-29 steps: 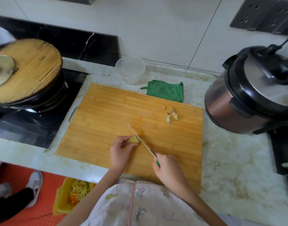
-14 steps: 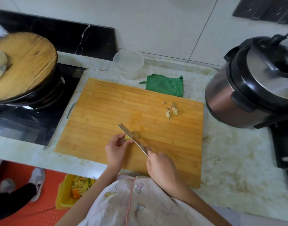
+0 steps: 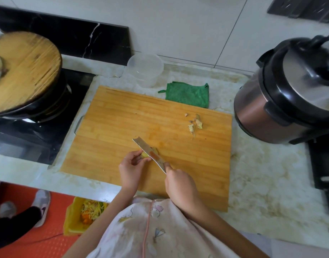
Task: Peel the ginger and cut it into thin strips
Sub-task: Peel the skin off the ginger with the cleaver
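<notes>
Left hand (image 3: 131, 165) pinches the ginger (image 3: 144, 155) on the cutting board (image 3: 122, 118), near-middle part. Right hand (image 3: 180, 185) grips the knife (image 3: 148, 152) by its handle, blade flat-ish against the ginger, tip pointing far-left. Peel scraps (image 3: 195, 124) lie on the board's far-right area, well apart. Green cloth (image 3: 188, 94) and clear plastic container (image 3: 145, 69) sit on the table beyond the board. Rice cooker (image 3: 290, 90) is at the right.
</notes>
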Tool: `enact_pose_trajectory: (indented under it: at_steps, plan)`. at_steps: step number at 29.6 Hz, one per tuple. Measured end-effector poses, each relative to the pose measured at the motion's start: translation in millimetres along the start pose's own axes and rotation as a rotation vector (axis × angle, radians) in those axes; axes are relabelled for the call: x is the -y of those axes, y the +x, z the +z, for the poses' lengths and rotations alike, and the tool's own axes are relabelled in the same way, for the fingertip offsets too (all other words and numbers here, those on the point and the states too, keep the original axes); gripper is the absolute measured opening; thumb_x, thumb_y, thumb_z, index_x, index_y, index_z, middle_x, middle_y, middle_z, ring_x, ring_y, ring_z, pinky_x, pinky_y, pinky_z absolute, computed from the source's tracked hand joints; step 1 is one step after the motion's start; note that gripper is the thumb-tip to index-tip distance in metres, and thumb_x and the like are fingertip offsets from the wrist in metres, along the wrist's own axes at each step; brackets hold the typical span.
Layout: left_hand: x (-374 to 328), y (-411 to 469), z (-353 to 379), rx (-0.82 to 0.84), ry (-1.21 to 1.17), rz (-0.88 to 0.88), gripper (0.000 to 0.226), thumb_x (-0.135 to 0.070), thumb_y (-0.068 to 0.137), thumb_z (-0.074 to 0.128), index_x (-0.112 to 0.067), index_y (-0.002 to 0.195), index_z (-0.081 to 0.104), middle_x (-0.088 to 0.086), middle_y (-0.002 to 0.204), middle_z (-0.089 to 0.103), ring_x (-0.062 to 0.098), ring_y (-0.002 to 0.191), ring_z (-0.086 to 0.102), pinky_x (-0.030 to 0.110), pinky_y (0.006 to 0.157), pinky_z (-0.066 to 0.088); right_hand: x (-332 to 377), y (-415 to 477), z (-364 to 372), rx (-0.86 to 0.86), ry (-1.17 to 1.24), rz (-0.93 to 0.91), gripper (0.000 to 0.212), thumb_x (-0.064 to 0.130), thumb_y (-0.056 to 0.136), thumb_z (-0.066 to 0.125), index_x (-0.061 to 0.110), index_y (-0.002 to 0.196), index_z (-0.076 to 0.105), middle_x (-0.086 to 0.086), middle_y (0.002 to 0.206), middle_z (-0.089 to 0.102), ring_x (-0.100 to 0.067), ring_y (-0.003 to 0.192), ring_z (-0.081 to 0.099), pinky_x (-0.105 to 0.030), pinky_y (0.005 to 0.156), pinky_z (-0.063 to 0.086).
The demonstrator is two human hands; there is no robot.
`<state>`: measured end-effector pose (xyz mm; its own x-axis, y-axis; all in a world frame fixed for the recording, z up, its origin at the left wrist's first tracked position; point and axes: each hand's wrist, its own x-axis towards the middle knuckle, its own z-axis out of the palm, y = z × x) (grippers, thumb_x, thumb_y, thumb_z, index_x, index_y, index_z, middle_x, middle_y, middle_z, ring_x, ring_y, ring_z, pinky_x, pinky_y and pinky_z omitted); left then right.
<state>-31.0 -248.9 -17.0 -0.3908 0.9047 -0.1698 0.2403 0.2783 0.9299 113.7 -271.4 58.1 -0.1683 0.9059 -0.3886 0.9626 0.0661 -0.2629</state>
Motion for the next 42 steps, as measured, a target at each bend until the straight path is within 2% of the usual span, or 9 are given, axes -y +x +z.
enact_pose_trajectory:
  at_steps: [4,10,15,23,32,35,38,40,42]
  plan:
    - [4,2,-2,0.006,-0.02,0.004,0.026,0.004,0.074,0.076,-0.012,0.091,0.066,0.01,0.101,0.072,-0.005,0.081,0.067,0.009,0.077,0.05,-11,10,7,0.006,0.003,0.061,0.044,0.009,0.096,0.037,0.015,0.139,0.039,-0.01,0.105,0.066,-0.03,0.097,0.064,-0.035,0.068,0.045]
    - [1,2,0,0.022,-0.018,0.001,0.029,0.0,0.071,0.08,-0.013,0.094,0.067,0.004,0.093,0.072,-0.008,0.079,0.066,0.007,0.075,0.049,-15,-2,-5,-0.11,0.12,0.032,0.047,0.018,0.096,0.038,0.024,0.142,0.036,-0.011,0.091,0.068,-0.032,0.086,0.063,-0.033,0.058,0.032]
    - [-2,2,3,-0.005,-0.007,-0.023,0.028,0.004,0.071,0.08,-0.007,0.093,0.067,-0.004,0.075,0.066,-0.015,0.066,0.06,0.003,0.068,0.045,-7,-9,-8,-0.03,0.076,-0.043,0.047,0.019,0.097,0.037,0.025,0.143,0.034,-0.012,0.096,0.067,-0.033,0.09,0.063,-0.033,0.06,0.032]
    - [4,3,4,-0.006,-0.025,-0.03,0.028,0.005,0.072,0.079,-0.004,0.095,0.068,0.005,0.086,0.069,-0.015,0.069,0.061,0.004,0.07,0.046,-8,-3,2,-0.002,0.026,-0.02,0.049,0.013,0.097,0.037,0.019,0.145,0.031,-0.014,0.102,0.066,-0.034,0.094,0.063,-0.034,0.062,0.032]
    - [9,3,2,0.002,-0.046,0.005,0.025,0.006,0.074,0.077,0.0,0.096,0.066,0.015,0.098,0.072,-0.01,0.075,0.065,0.007,0.073,0.049,-23,13,19,-0.016,0.05,0.061,0.043,0.012,0.097,0.038,0.016,0.14,0.041,-0.011,0.102,0.068,-0.03,0.093,0.065,-0.034,0.063,0.042]
    - [5,0,2,-0.045,-0.072,0.028,0.026,0.005,0.074,0.077,-0.004,0.095,0.064,0.007,0.092,0.071,-0.01,0.075,0.064,0.007,0.072,0.049,-34,14,13,-0.094,0.07,0.117,0.036,0.014,0.096,0.041,0.014,0.132,0.049,-0.009,0.095,0.069,-0.026,0.087,0.066,-0.03,0.058,0.041]
    - [0,1,-1,-0.12,-0.118,0.068,0.031,0.006,0.075,0.075,-0.009,0.098,0.06,-0.008,0.1,0.063,-0.01,0.084,0.062,0.009,0.077,0.049,-42,15,6,-0.15,0.312,0.181,0.018,0.013,0.095,0.044,0.009,0.098,0.061,-0.008,0.069,0.062,-0.023,0.061,0.06,-0.029,0.047,0.028]
    - [-2,1,-3,-0.152,-0.106,0.122,0.032,0.006,0.079,0.072,-0.01,0.103,0.057,-0.01,0.104,0.059,-0.01,0.094,0.059,0.011,0.083,0.049,-40,16,8,-0.092,0.661,0.24,0.023,0.012,0.094,0.045,0.009,0.072,0.051,-0.002,0.052,0.046,-0.015,0.04,0.043,-0.028,0.042,0.027]
    - [-3,1,-3,-0.174,-0.102,0.142,0.031,0.004,0.083,0.069,-0.009,0.107,0.054,-0.012,0.106,0.055,-0.012,0.1,0.055,0.013,0.087,0.048,-34,17,15,0.034,0.926,0.286,0.025,0.01,0.093,0.045,0.01,0.068,0.046,-0.002,0.048,0.04,-0.013,0.033,0.036,-0.024,0.037,0.028]
